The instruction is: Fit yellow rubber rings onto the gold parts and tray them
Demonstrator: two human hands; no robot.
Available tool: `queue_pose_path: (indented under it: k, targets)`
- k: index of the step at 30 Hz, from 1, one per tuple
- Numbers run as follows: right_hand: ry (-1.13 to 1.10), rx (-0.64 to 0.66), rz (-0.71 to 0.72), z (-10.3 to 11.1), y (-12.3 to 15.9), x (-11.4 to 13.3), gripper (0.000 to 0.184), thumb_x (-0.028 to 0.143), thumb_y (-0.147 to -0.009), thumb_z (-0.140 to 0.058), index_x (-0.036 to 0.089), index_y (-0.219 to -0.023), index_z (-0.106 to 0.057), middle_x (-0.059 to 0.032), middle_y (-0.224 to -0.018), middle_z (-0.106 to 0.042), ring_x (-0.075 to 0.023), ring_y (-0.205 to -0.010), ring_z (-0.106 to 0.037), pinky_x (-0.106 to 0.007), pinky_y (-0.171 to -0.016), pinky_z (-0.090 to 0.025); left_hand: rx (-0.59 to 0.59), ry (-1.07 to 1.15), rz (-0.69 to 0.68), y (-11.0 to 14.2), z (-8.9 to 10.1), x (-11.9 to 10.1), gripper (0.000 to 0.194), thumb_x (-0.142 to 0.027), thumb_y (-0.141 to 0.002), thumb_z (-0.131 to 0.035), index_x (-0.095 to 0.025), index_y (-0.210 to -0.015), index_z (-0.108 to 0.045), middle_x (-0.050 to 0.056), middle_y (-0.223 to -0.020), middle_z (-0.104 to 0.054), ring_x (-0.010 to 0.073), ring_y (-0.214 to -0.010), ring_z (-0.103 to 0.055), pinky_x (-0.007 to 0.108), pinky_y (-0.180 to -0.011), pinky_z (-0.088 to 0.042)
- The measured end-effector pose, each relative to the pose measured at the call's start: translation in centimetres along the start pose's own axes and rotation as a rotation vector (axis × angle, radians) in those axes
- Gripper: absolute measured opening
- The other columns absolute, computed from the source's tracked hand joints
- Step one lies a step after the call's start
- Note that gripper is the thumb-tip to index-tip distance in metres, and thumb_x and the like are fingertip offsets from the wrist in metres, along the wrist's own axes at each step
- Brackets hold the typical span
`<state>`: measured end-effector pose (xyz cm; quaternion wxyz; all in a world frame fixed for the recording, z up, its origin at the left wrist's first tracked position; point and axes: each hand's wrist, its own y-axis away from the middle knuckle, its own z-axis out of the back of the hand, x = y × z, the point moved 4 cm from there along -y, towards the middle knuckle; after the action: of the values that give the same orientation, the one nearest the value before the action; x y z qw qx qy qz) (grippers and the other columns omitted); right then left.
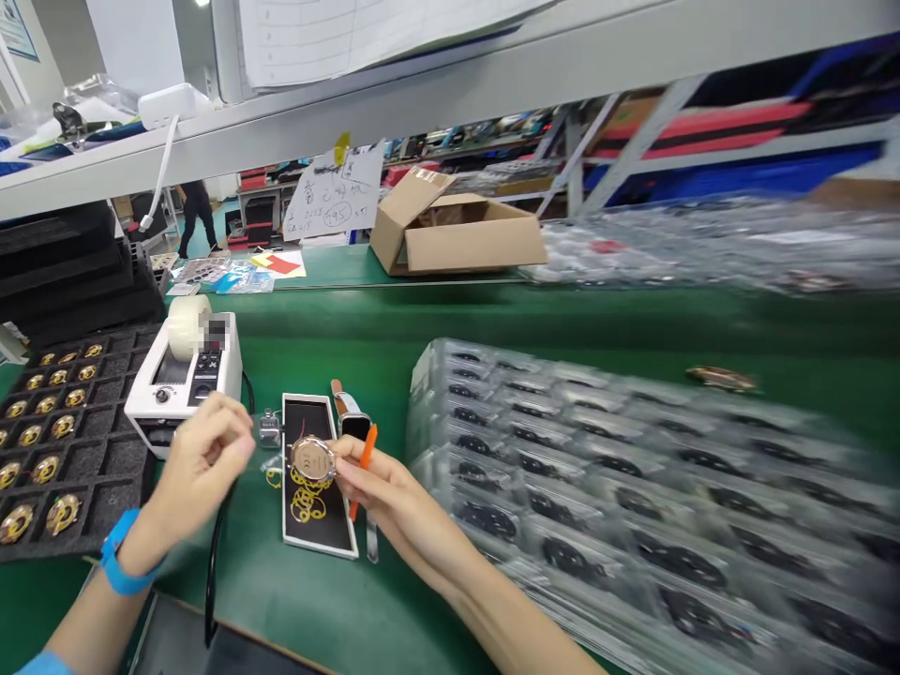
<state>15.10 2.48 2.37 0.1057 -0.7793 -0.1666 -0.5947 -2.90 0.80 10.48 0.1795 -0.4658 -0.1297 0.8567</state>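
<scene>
My right hand (383, 483) grips a round watch case (313, 459) between thumb and fingers, its rose-gold back turned towards me. A thin orange tool (364, 469) is also held in that hand, sticking out between the fingers. Beneath the watch case lies a white-rimmed black box (320, 544) with several yellow rings (307, 504) in it. My left hand (203, 464) is closed, fingertips pinched together in front of the white tape dispenser (147, 389); whatever they hold, if anything, does not show. A watch with a strap (355, 424) lies just behind the right hand.
Stacked clear plastic trays (562, 478) with black round parts fill the right side. At left, a black foam tray (84, 469) holds several gold watch movements. A cardboard box (471, 244) sits at the back, under a shelf (422, 89). A black cable (213, 572) crosses the bench.
</scene>
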Motion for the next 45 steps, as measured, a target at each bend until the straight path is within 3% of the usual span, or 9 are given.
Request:
queue_pose_path:
  k: [4, 8, 32, 41, 45]
  targets:
    - [-0.074, 0.023, -0.016, 0.1, -0.1, 0.2, 0.04, 0.055, -0.069, -0.068, 0.019, -0.071, -0.054, 0.0048, -0.061, -0.035, -0.0099, -0.057, -0.025, -0.023, -0.055, -0.023, 0.221, 0.187, 0.039, -0.5, -4.3, 0.6, 0.026, -0.033, -0.088, -0.05, -0.017, -0.067, -0.054, 0.0, -0.076, -0.042, 0.0136, -0.071, -0.043, 0.025, -0.062, -0.034]
    - [-0.099, 0.032, -0.021, 0.1, 0.0, 0.3, 0.038, 0.054, -0.07, -0.068, 0.018, -0.072, -0.053, 0.0047, -0.062, -0.036, -0.0097, -0.057, -0.024, -0.023, -0.055, -0.021, 0.231, 0.216, 0.09, -0.5, -5.8, 2.0, 0.029, -0.037, -0.088, -0.051, -0.017, -0.068, -0.055, -0.001, -0.075, -0.038, 0.0136, -0.07, -0.04, 0.026, -0.063, -0.032]
    - [-0.012, 0.034, -0.015, 0.2, 0.5, 0.6, 0.04, 0.055, -0.072, -0.066, 0.02, -0.066, -0.048, 0.0048, -0.06, -0.034, -0.0109, -0.057, -0.028, -0.025, -0.056, -0.024, 0.234, 0.206, 0.084, -0.3, -5.8, 2.3, 0.027, -0.032, -0.087, -0.053, -0.017, -0.064, -0.053, -0.002, -0.071, -0.038, 0.0133, -0.067, -0.04, 0.026, -0.06, -0.03]
    - [-0.025, 0.029, -0.014, 0.1, 0.6, 0.5, 0.038, 0.054, -0.073, -0.066, 0.02, -0.066, -0.05, 0.0041, -0.062, -0.037, -0.0113, -0.059, -0.029, -0.025, -0.058, -0.026, 0.157, 0.136, 0.049, 0.0, -6.1, 2.4, 0.023, -0.025, -0.086, -0.053, -0.018, -0.065, -0.052, -0.002, -0.069, -0.038, 0.011, -0.061, -0.037, 0.024, -0.056, -0.03]
    - [-0.048, 0.0, 0.007, 0.0, 0.6, 0.4, 0.034, 0.051, -0.074, -0.067, 0.02, -0.069, -0.054, 0.0043, -0.063, -0.036, -0.0114, -0.059, -0.029, -0.025, -0.059, -0.027, 0.037, -0.029, -0.004, 0.2, -6.4, 1.8, 0.021, -0.019, -0.082, -0.054, -0.018, -0.062, -0.048, -0.003, -0.069, -0.04, 0.0109, -0.061, -0.039, 0.024, -0.056, -0.032]
